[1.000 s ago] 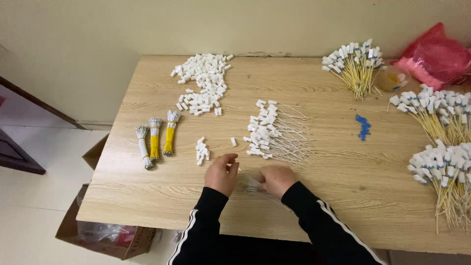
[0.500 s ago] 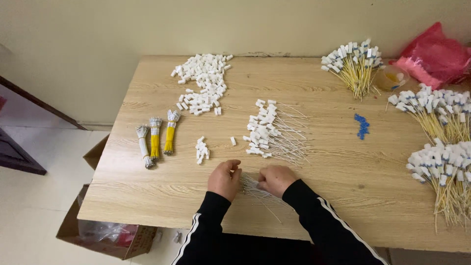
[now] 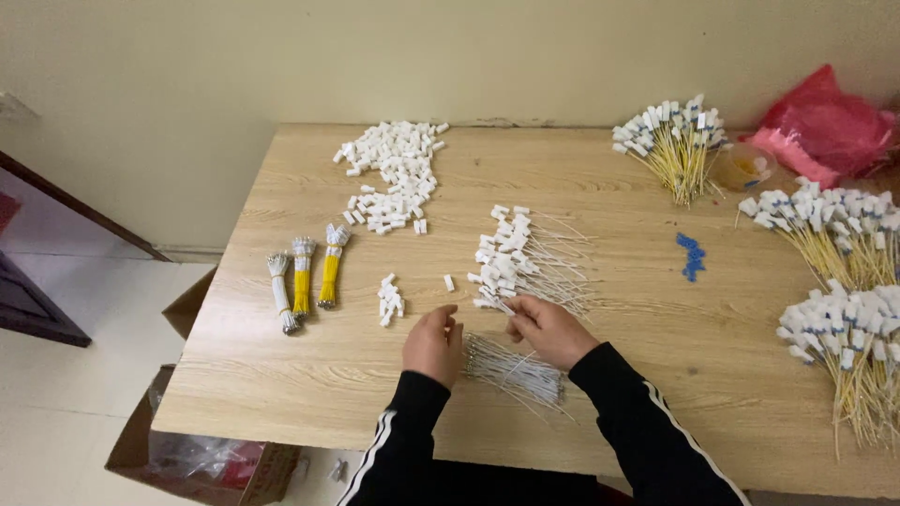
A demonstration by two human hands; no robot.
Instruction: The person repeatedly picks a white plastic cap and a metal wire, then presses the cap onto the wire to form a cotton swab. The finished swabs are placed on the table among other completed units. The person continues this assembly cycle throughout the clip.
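My left hand (image 3: pixel 433 343) and right hand (image 3: pixel 550 330) rest close together near the front edge of the wooden desk (image 3: pixel 281 384), both curled over a loose bundle of thin white wires (image 3: pixel 514 371) that lies just below and between them. My left grip is clenched, fingers bent inward beside the near end of the bundle; whether it pinches a wire I cannot tell. My right grip is curled as well, its fingertips at the lower edge of a fan of white-capped wires (image 3: pixel 525 258); what it pinches is too small to make out.

Left of my hands sits a small cluster of white caps (image 3: pixel 390 298), and beyond it three tied bundles (image 3: pixel 304 276), two yellow and one whitish, lying side by side. A large heap of loose white caps (image 3: pixel 394 178) lies toward the far edge. On the right side are sheaves of yellow wires with white tags (image 3: pixel 677 141), some marked blue. A few small blue pieces (image 3: pixel 692 256) lie between them and my hands. A crumpled red plastic bag (image 3: pixel 825 126) sits at the far right corner. On the floor, a cardboard box (image 3: pixel 202 459) stands partly under the desk.
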